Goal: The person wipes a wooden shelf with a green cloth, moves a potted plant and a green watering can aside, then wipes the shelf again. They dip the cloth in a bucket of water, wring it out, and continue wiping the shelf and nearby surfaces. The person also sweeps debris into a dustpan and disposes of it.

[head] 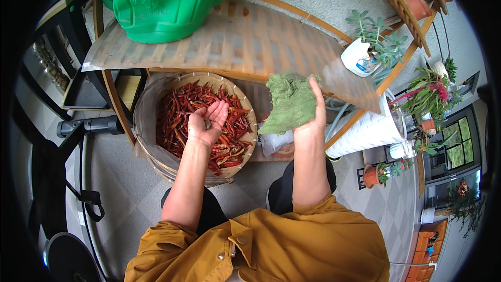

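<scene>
Palm up with its fingers loosely curled, my left hand [201, 127] holds a small grey-green lump [208, 124], too small to identify. It is above a round woven bamboo basket [246, 103] full of dried red chilies [176, 105]. Grey mesh [148, 115] lines or wraps the basket's left side. My right hand [320, 111] grips a worn green cloth [291, 105] with ragged edges, held up to the right of the basket, in front of the shelf edge.
A green plastic watering can [164, 8] stands on the plastic-covered slatted wooden shelf [250, 43]. At the shelf's right are a succulent in a cut white container [358, 56] and a tall white planter [364, 137]. Black metal framework [51, 152] stands left. A translucent plastic bag [276, 141] lies beside the basket.
</scene>
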The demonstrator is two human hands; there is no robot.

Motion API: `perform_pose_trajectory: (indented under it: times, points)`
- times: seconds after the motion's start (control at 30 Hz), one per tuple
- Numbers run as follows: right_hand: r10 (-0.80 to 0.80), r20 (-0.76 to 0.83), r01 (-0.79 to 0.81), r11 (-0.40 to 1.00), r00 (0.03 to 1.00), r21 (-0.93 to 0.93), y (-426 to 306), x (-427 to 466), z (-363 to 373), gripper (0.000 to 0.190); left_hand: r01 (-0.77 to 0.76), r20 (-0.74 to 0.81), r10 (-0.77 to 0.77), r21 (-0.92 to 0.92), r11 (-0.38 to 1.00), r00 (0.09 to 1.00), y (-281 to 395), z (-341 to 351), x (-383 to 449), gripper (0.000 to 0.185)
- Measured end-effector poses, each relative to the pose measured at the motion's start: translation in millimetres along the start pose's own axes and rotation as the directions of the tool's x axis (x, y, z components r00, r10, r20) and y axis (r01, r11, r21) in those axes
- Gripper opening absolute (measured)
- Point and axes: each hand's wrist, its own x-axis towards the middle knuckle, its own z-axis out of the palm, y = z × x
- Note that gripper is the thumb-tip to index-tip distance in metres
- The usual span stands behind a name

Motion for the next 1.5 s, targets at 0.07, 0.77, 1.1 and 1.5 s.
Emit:
perform_pose_trajectory:
  times: [0.07, 0.77, 1.1, 1.5]
  points:
    - [0.003, -0.028, -0.003, 1.000, 1.000, -0.013, 1, 5, 0, 0.032, -0.001, 0.010, 0.001, -0.002, 1.000, 1.000, 1, 0, -1, 0.041]
    - [0.171, 0.117, -0.181, 0.981, 0.978, 0.076, -10, 12, -17, 0.030, -0.005, 0.003, 0.005, -0.023, 1.000, 1.000, -1, 5, -6, 0.038]
    - [0.194, 0.171, -0.209, 0.975, 0.966, 0.075, -6, 14, -16, 0.028, -0.020, 0.010, 0.020, -0.035, 0.999, 1.000, 3, 2, -5, 0.038]
    - [0.083, 0.180, -0.100, 0.991, 0.980, 0.090, -3, 18, -15, 0.029, -0.018, 0.006, 0.018, -0.035, 0.999, 1.000, 1, 2, -4, 0.038]
